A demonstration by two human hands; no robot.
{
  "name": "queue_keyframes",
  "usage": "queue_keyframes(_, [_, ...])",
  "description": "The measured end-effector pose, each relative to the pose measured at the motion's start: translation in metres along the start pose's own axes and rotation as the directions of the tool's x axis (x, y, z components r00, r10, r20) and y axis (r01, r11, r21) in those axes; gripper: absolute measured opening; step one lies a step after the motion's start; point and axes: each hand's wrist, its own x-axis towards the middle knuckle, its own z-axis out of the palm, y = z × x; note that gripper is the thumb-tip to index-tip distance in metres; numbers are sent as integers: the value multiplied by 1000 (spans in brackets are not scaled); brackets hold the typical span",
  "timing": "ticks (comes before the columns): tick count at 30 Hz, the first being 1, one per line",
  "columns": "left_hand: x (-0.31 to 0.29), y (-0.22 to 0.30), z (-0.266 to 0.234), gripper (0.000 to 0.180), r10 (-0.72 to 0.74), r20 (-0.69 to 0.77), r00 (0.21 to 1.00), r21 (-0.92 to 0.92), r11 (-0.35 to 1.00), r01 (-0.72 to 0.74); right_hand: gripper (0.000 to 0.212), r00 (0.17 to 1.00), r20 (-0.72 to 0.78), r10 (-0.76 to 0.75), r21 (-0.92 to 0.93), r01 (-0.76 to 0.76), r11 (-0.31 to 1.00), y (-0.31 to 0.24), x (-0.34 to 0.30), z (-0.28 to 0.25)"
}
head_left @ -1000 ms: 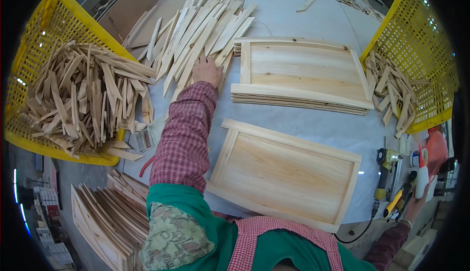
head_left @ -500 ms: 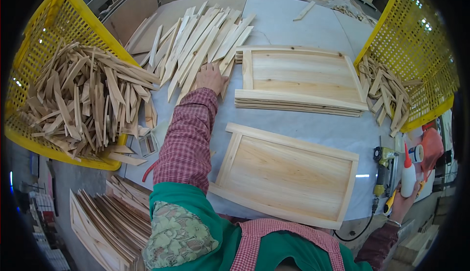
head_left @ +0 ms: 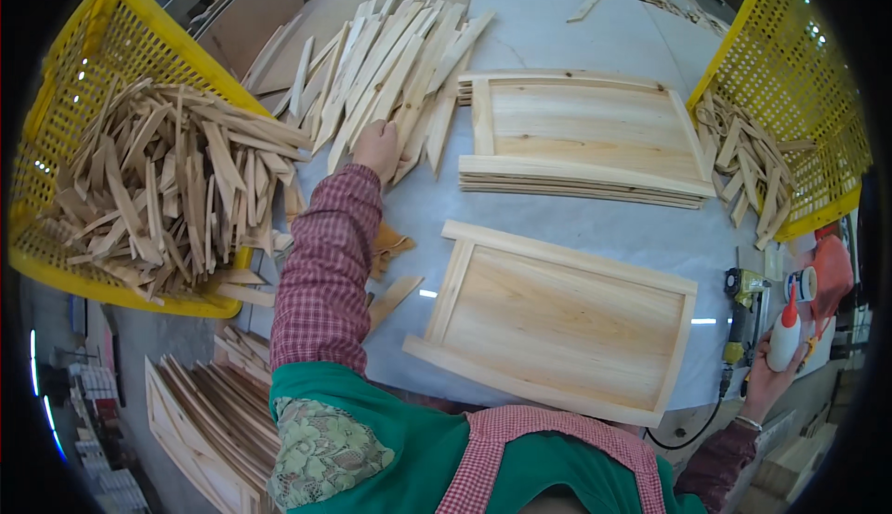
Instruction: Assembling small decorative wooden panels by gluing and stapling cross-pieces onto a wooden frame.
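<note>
My left hand (head_left: 376, 149) reaches to the near end of a loose pile of pale wooden strips (head_left: 372, 63). Its fingers are curled closed on a wooden strip (head_left: 405, 77); the sleeve and the back of the hand hide part of the grip. At the far right, my right hand (head_left: 767, 384) is wrapped round a white squeeze bottle (head_left: 785, 345) with a red nozzle, held upright. A framed wooden panel (head_left: 567, 328) lies flat on the table in front of me, with a stack of similar panels (head_left: 590, 138) just beyond it.
Yellow plastic baskets of wood offcuts stand left (head_left: 216, 305) and right (head_left: 841, 207). A nail gun (head_left: 743, 286) with a hose lies near the table's right edge, beside a round tub (head_left: 801, 283) and red cloth (head_left: 830, 268). More panels (head_left: 209, 421) stand at lower left.
My left hand has drawn slightly back and left, its fingers now curled. Some strips at the pile's right side have shifted. My right hand still holds the bottle.
</note>
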Motion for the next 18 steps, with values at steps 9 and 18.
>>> queue_keyframes(9, [-130, 3, -27, 31, 131, 252, 959, -698, 711, 87, 56, 998, 46, -37, -298, 49, 953, 24, 5, 54])
queue_keyframes(18, [-192, -2, 15, 48, 364, 362, 858, -908, 348, 235, 67, 832, 513, -210, -713, 550, 436, -7, -33, 146])
